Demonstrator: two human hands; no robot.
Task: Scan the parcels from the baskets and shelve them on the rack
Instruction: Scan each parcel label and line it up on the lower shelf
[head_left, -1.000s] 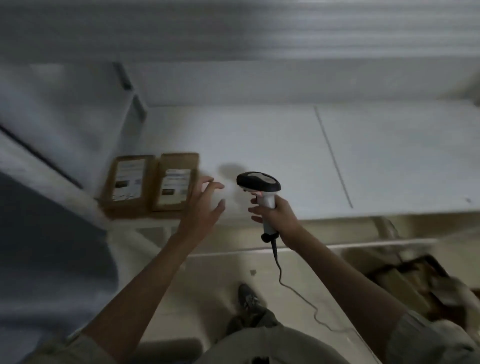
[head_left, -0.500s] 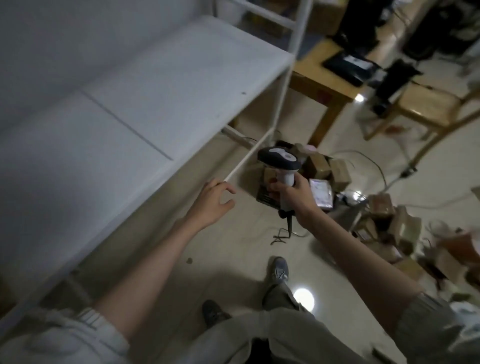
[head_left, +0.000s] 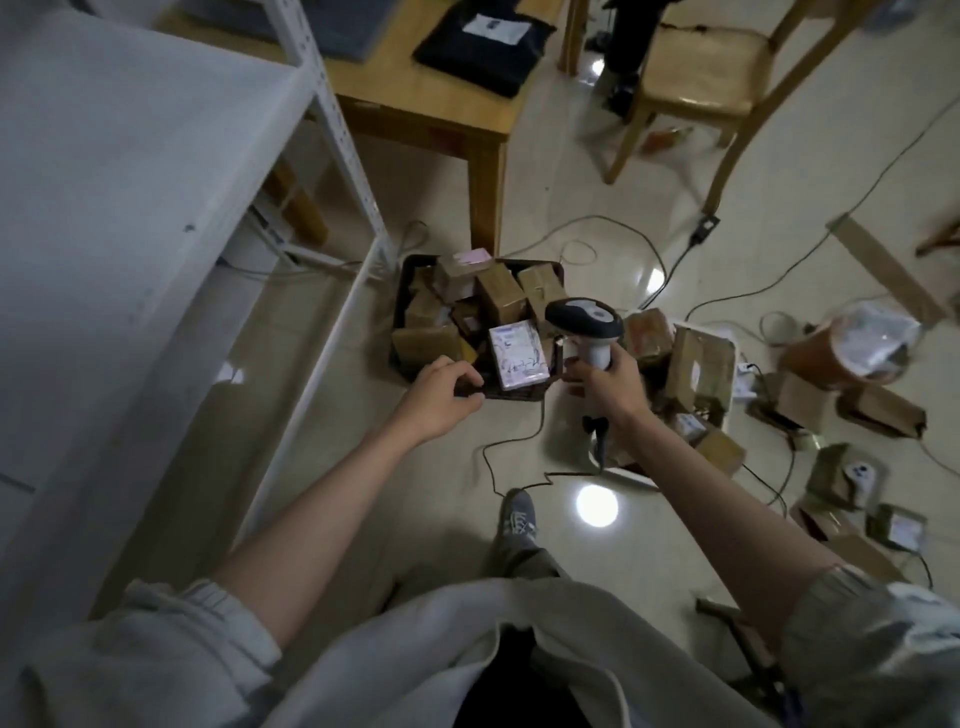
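I stood over the floor with my right hand (head_left: 605, 382) wrapped round the scanner (head_left: 587, 325) handle, its head tipped toward the black basket (head_left: 402, 291) at about 12 o'clock from my shoe (head_left: 515, 514). My left hand (head_left: 439, 395) hung over the basket's near rim with loosely curled fingers; that grip had hold of nothing, as far as I could tell. The parcel (head_left: 517, 353) with the pale label lay on top at the basket's near edge, just at 3 o'clock of my left hand.

To do this step well, I judged I should lift that top parcel label-up, hold it steady and flat in front of the scanner head, and keep the cord (head_left: 511, 441) clear of my shoe.

I counted 2 baskets: the black one, and a white one (head_left: 727, 343) at 3 o'clock of it, both holding brown boxes. The black one showed roughly 8 parcels, though overlap made that uncertain. About 6 more lay loose on the floor toward 4 o'clock. There was 1 scanner, 1 rack (head_left: 322, 104) at 9 o'clock, 1 wooden bench (head_left: 441, 117) at 12 and 1 chair (head_left: 696, 67) at 1.
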